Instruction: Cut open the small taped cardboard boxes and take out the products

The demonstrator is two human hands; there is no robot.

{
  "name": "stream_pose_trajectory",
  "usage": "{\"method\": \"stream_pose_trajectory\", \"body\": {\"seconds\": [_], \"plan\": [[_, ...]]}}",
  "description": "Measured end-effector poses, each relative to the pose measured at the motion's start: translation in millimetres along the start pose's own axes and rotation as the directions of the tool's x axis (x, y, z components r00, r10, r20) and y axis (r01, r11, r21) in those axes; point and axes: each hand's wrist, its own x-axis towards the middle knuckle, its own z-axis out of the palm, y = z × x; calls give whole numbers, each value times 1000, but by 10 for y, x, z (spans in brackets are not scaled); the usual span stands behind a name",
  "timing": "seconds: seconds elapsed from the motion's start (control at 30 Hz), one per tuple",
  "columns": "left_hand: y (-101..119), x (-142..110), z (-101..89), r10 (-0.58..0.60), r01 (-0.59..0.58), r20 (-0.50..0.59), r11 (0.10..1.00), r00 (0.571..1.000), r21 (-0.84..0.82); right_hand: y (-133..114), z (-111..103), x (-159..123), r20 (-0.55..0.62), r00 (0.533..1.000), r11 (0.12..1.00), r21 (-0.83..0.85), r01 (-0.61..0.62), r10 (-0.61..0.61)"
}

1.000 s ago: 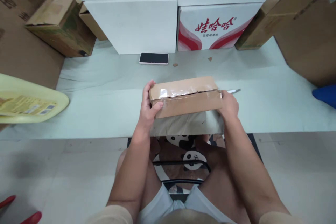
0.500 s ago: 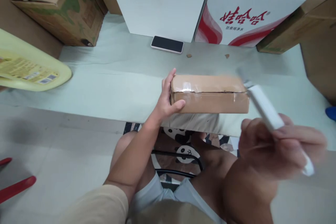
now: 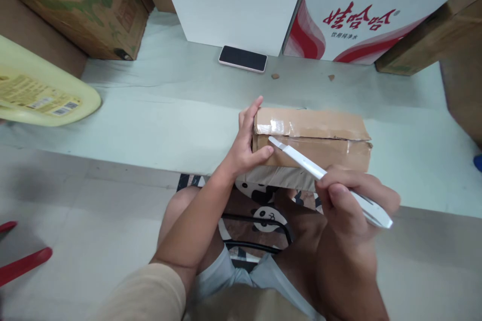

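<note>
A taped brown cardboard box [image 3: 320, 133] lies at the front edge of the pale green table [image 3: 169, 115]. My left hand [image 3: 246, 143] grips the box's left end, fingers behind it and thumb on its front face. My right hand [image 3: 348, 198] is closed around a white utility knife [image 3: 327, 178]. The knife's blade tip rests against the front face of the box near its upper left, just beside my left thumb.
A phone [image 3: 243, 58] lies face up behind the box. White cartons [image 3: 233, 0], one printed in red [image 3: 357, 20], stand at the back. Brown boxes [image 3: 86, 5] flank both sides. A yellow package [image 3: 41, 95] lies at the left. A stool shows between my knees.
My right hand left the box's right end, picked up the white knife and brought its tip to the box's front face. My left hand kept hold of the left end.
</note>
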Motion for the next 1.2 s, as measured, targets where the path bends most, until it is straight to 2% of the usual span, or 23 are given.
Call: {"method": "stream_pose_trajectory", "body": {"seconds": [0.2, 0.5, 0.77, 0.9, 1.07, 1.13, 1.2], "plan": [[7, -8, -5, -14, 14, 8, 1000, 1000, -19, 22, 29, 34, -73, 995, 996, 58, 74, -70], [-81, -8, 12, 64, -64, 4, 998, 998, -25, -63, 37, -3, -189, 981, 998, -22, -57, 51], [-43, 11, 41, -34, 33, -54, 999, 998, -26, -68, 20, -14, -198, 980, 996, -71, -50, 35], [-113, 8, 27, 19, -19, -29, 1000, 999, -10, -59, -18, 20, -161, 987, 993, -121, -17, -3], [-265, 20, 8, 156, -158, 37, 986, 987, 61, -72, -10, 69, -94, 995, 988, -151, 15, -29], [-304, 28, 9, 193, -196, 49, 977, 980, 81, -47, -22, 49, -107, 994, 988, -151, 16, -33], [-326, 35, 7, 213, -216, 43, 971, 976, 99, 30, -86, 6, -176, 984, 985, -170, -7, -23]]}}
